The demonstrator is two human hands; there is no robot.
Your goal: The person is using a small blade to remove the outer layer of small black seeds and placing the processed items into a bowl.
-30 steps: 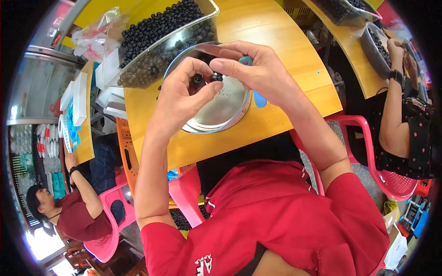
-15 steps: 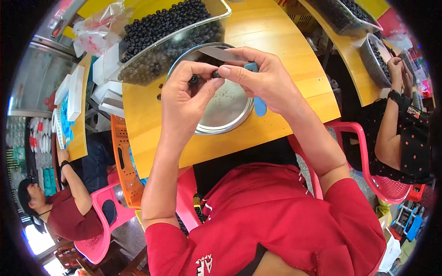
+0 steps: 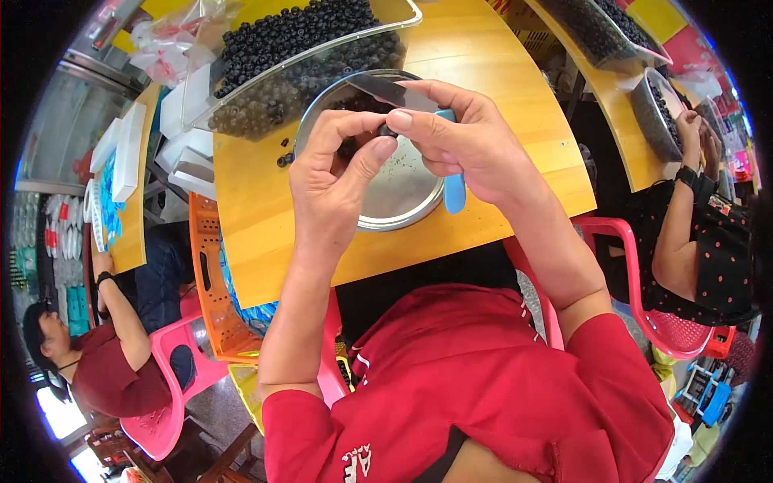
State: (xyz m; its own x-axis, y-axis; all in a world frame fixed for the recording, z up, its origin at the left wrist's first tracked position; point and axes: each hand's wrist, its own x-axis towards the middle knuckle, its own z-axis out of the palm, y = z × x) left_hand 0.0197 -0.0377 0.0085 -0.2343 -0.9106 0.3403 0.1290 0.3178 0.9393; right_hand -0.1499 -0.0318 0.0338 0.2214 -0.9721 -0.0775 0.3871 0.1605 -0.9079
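Note:
Over the round metal bowl both of my hands meet. My left hand pinches a small round black ball between thumb and fingertips. In my right hand is a knife with a blue handle; its blade points left, above the ball, and the handle sticks out below my fingers. The tip of my right thumb rests against the ball. Inside the bowl, dark pieces show behind my left fingers, and fine dark specks dot its bottom.
Behind the bowl stands a clear plastic tub full of similar black balls. A few loose ones lie on the wooden table. An orange crate is at left. Two people sit nearby, left and right, the right one beside another bowl.
The knife blade has tilted and looks darker. My hands have shifted slightly to the right with the ball. The view itself has moved a little.

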